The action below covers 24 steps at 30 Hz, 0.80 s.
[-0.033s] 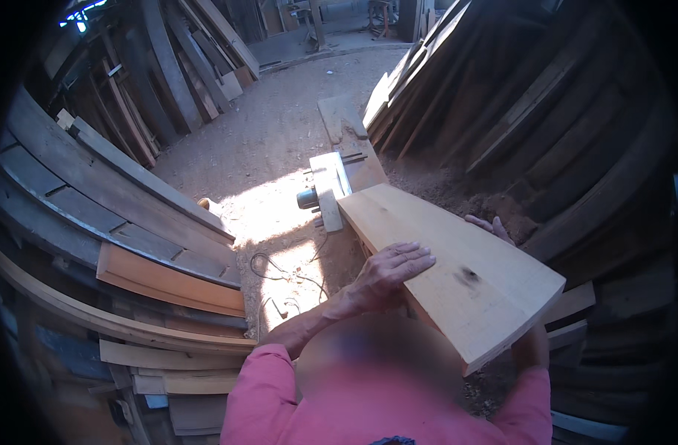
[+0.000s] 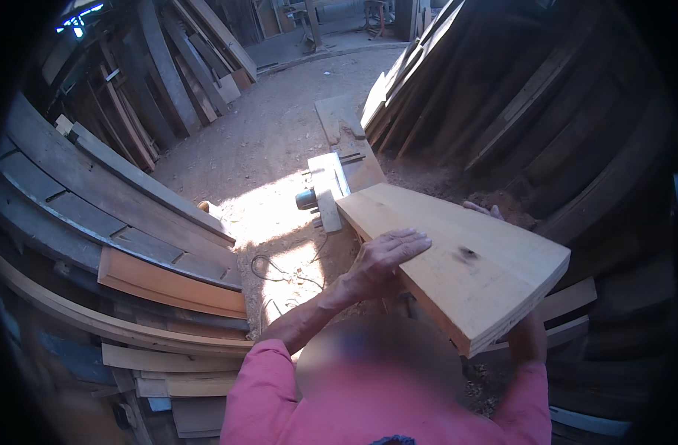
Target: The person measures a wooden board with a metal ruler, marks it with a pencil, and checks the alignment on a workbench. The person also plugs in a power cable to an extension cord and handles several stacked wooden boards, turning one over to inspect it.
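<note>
In the head view, your left hand (image 2: 389,254) holds the pale board (image 2: 457,248) by its left edge, fingers nearly straight across the top; your right hand (image 2: 485,211) shows only fingers past the opposite edge, so its grip can't be told. The board, between your hands, looks stiff and fairly heavy: support both long edges. No container is discernible.
</note>
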Motion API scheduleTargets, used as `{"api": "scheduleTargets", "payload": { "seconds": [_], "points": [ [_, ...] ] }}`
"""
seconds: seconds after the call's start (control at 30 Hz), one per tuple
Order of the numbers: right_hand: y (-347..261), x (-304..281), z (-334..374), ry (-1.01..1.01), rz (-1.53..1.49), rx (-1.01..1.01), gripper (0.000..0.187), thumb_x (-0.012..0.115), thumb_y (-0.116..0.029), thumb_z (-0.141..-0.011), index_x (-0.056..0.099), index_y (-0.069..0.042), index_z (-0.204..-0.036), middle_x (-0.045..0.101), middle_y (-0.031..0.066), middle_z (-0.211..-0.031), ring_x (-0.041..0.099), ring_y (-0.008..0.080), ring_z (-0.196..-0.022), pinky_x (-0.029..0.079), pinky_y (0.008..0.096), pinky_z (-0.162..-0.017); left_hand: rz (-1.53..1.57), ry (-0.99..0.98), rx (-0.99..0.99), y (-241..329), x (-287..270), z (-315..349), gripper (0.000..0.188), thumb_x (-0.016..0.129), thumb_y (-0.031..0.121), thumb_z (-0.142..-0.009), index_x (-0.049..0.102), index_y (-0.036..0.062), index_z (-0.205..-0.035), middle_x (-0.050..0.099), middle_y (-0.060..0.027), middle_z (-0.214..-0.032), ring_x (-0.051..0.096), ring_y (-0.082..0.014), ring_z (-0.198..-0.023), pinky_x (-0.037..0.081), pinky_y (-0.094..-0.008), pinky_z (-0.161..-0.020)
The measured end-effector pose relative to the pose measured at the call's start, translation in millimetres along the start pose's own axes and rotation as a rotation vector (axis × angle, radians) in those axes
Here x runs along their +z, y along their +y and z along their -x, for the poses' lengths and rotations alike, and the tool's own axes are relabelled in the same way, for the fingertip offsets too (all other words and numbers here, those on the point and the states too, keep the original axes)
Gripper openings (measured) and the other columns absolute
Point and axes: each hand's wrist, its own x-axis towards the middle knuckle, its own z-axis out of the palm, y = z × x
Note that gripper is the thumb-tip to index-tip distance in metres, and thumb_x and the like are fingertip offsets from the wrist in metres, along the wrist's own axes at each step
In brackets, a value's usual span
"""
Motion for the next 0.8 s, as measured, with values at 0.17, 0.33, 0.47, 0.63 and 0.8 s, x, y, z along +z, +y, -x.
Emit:
{"api": "scheduleTargets", "payload": {
  "seconds": [0.17, 0.33, 0.47, 0.63, 0.8],
  "points": [
    [-1.0, 49.5, -108.2, -0.005, 0.374, -0.299, 0.061, 0.057, -0.038, -0.104, 0.040, -0.003, -0.152, 0.067, 0.0143, -0.127, 0.067, 0.0220, -0.114, 0.055, 0.0368, -0.100, 0.077, 0.102, -0.382, -65.0, -76.9, -64.7, 0.047, 0.085, 0.011, -0.078, 0.067, -0.0014, -0.120, 0.076, -0.0172, -0.107, 0.074, -0.0236, -0.100, 0.060, -0.0339, -0.088],
    [8.1, 51.2, -189.8, 0.122, 1.022, -0.315, 0.084, 0.070, -0.046, -0.096, 0.032, -0.006, -0.158, 0.057, 0.0233, -0.138, 0.062, 0.0296, -0.124, 0.053, 0.0418, -0.101, 0.350, 0.228, -0.407, -126.7, -122.6, -111.8, 0.035, 0.081, 0.005, -0.083, 0.066, -0.0048, -0.113, 0.075, -0.0156, -0.104, 0.073, -0.0203, -0.096, 0.060, -0.0330, -0.085],
    [42.2, 3.2, -243.8, 0.271, 1.282, -0.257, 0.097, 0.078, -0.049, -0.087, 0.029, -0.005, -0.159, 0.051, 0.0263, -0.145, 0.054, 0.0351, -0.133, 0.047, 0.0443, -0.108, 0.475, 0.241, -0.339, -165.8, -149.9, -118.3, 0.036, 0.079, -0.002, -0.082, 0.064, -0.0041, -0.115, 0.073, -0.0130, -0.107, 0.072, -0.0202, -0.096, 0.060, -0.0338, -0.086],
    [80.3, -34.3, -273.9, 0.138, 1.390, -0.278, 0.087, 0.083, -0.032, -0.084, 0.039, -0.007, -0.154, 0.050, 0.0195, -0.149, 0.045, 0.0308, -0.142, 0.036, 0.0433, -0.118, 0.562, 0.272, -0.335, -185.2, -160.3, -127.3, 0.046, 0.080, -0.001, -0.080, 0.061, -0.0045, -0.122, 0.071, -0.0143, -0.113, 0.071, -0.0207, -0.101, 0.060, -0.0336, -0.087],
    [117.4, -38.8, -295.2, 0.167, 1.130, -0.189, 0.071, 0.086, -0.022, -0.082, 0.053, -0.010, -0.143, 0.059, 0.0130, -0.139, 0.052, 0.0257, -0.134, 0.043, 0.0425, -0.112, 0.546, 0.353, -0.333, -190.4, -146.9, -124.9, 0.051, 0.081, 0.005, -0.082, 0.055, -0.0038, -0.125, 0.069, -0.0154, -0.115, 0.069, -0.0213, -0.105, 0.058, -0.0329, -0.091]
  ]
}}
